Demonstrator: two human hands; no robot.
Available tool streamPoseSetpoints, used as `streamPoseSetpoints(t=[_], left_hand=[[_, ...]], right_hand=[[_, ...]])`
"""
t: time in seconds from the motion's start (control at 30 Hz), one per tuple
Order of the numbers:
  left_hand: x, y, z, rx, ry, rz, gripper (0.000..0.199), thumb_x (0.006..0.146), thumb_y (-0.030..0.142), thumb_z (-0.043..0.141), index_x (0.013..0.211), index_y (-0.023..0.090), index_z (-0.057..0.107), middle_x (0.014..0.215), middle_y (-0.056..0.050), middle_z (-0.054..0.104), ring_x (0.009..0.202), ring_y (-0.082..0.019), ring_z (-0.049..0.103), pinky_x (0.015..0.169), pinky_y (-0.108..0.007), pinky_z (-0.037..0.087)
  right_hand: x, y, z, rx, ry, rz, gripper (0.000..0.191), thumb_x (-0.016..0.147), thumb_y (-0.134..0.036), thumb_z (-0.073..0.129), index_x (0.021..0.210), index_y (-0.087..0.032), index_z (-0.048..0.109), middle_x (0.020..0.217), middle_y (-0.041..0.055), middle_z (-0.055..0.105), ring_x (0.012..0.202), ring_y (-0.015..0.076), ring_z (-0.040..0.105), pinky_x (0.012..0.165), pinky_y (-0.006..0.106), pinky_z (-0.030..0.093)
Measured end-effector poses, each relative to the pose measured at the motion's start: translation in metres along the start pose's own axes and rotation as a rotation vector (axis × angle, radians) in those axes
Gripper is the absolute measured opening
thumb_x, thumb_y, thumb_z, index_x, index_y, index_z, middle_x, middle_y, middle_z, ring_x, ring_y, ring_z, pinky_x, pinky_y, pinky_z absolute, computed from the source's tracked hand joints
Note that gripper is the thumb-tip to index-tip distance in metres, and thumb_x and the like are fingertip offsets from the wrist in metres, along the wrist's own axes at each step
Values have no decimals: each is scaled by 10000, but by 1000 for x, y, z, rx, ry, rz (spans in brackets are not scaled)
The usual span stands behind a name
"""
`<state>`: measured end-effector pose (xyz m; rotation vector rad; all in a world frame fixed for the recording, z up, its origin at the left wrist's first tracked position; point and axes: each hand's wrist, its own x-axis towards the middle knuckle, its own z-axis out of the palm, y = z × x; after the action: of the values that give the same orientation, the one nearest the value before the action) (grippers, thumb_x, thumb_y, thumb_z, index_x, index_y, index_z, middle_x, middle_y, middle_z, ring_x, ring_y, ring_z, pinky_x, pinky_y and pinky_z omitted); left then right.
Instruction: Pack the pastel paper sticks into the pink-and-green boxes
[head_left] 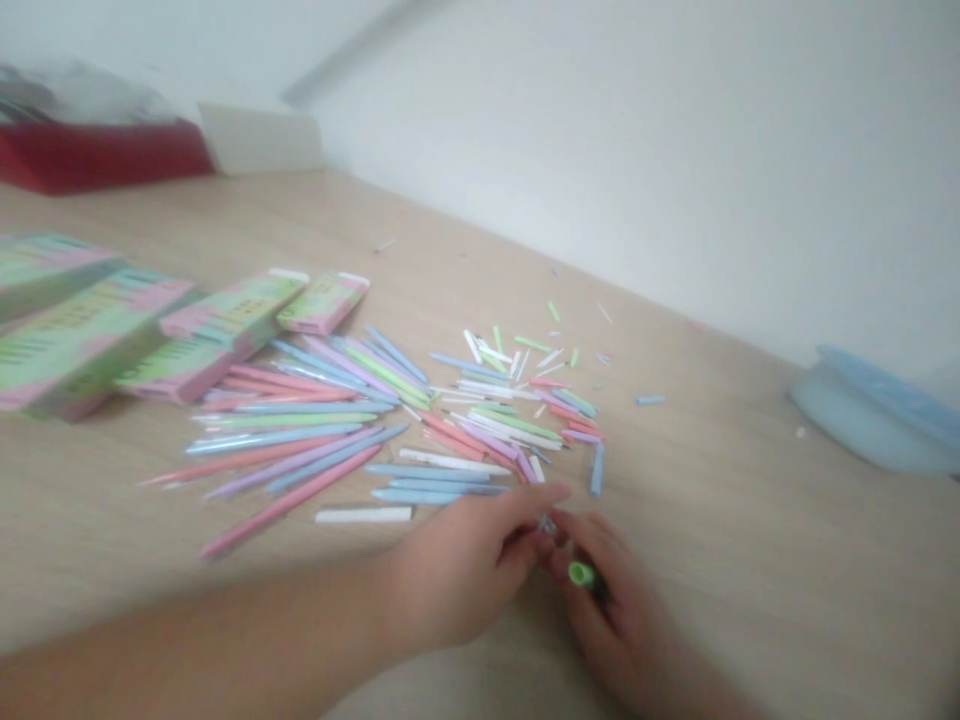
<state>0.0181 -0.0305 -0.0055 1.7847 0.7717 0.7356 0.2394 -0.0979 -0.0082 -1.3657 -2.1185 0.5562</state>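
Note:
My left hand is closed, its thumb and fingertips meeting those of my right hand. A small greyish piece shows between the fingertips, too blurred to name. My right hand is closed round a light green hollow tube, its open end facing me. Just beyond my hands lies a heap of short pastel and white tubes and thin sticks. Left of it, long pastel pencils in pink, blue, purple and green are fanned out. A white tube rests near my left wrist.
Several green and pink printed boxes lie at the left. Farther back are a red box with clear plastic on it and a white box. A pale blue round object lies at right, near the white wall.

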Motion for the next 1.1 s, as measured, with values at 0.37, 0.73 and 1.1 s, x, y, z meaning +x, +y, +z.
streamPoseSetpoints(t=[0.37,0.73,1.1], left_hand=[[4,3,0,-46,22,-46,246,1009,255,563,1167,304,744,1021,37,778,955,-161,707,825,-247,508],[5,-2,2,-115,26,-72,204,1018,278,563,1154,274,714,960,33,778,877,-140,708,772,-230,506],[3,-4,4,-103,26,-94,275,1011,285,558,1241,302,708,994,28,797,922,-158,748,810,-252,537]], right_hand=[[5,1,3,-107,200,-21,308,1095,-250,436,1359,-323,577,1234,49,691,1129,182,680,1001,298,586],[9,-4,-14,-208,464,-56,84,1005,-383,659,1013,-300,669,852,-19,739,703,158,729,607,202,606],[11,10,-27,-271,495,98,220,934,-458,712,902,-250,650,724,-17,678,578,162,647,509,235,535]])
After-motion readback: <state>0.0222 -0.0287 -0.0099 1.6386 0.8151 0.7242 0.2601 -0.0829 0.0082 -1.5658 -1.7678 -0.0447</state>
